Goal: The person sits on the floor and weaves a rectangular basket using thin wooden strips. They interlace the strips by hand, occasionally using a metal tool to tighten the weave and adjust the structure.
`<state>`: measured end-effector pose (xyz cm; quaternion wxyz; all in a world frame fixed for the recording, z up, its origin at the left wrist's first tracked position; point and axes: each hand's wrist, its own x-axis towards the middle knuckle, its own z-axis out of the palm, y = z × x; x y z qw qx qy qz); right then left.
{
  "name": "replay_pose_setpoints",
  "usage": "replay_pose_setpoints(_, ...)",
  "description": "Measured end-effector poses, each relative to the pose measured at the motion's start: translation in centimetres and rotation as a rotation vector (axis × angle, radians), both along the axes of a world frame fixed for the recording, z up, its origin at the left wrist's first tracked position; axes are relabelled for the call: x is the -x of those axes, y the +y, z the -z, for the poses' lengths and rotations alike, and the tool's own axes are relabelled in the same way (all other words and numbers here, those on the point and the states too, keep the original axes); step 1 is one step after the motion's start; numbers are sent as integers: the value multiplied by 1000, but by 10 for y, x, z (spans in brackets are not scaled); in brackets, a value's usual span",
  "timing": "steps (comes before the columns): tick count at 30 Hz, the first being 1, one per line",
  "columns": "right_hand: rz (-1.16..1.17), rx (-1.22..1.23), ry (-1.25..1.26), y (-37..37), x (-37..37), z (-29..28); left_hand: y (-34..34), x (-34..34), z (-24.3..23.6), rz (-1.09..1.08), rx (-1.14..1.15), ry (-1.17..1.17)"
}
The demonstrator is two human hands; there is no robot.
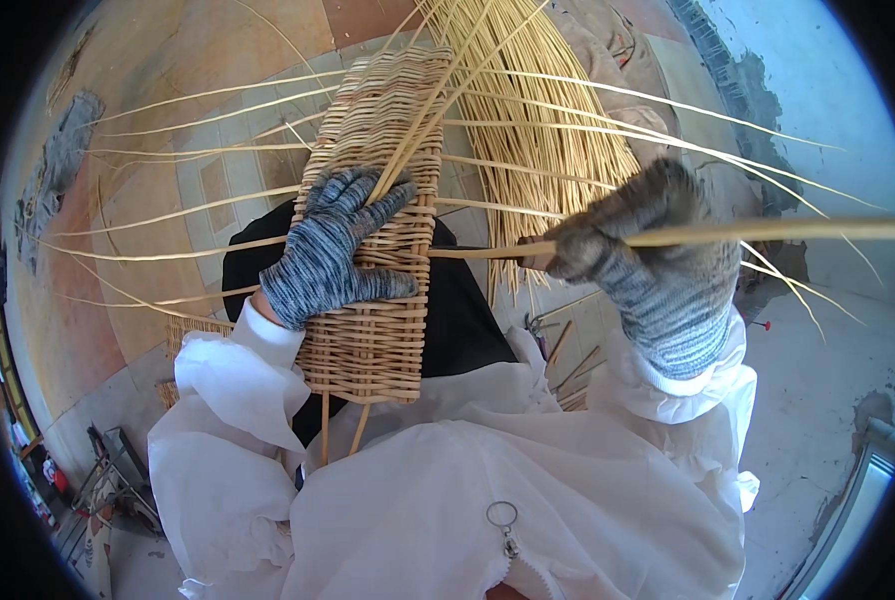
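1. Woven panel (378, 345): tan and light brown, in an over-and-under basket weave.
2. Left hand (333, 250): glove mottled grey, black and bluish.
3. Right hand (668, 290): matching mottled glove, brownish-dark about the fingers.
4. Strand (768, 233) in the right hand: straw yellow.
5. Bundle of stalks (538, 120): golden yellow.
6. Coverall (428, 490): white.
7. Cloth (468, 325) beneath the panel: black.
8. Floor (138, 205): orange-tan, reddish and grey patches.
9. Wall (818, 80): pale blue, blotched grey.

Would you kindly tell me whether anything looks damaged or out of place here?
Yes, the wall at right looks damaged: rough grey patches interrupt its otherwise pale surface. The woven panel shows no obvious break.
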<state>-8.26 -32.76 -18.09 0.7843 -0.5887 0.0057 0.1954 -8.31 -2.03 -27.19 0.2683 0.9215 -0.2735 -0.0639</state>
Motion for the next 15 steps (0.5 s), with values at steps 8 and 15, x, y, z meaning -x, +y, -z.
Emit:
replay_pose_setpoints(8,-398,973,-1063,8,-26,38,-4,-14,-10,95,-97,37)
replay_pose_setpoints(15,-576,1589,-893,19,18,69,-10,-12,-9,101,-99,21)
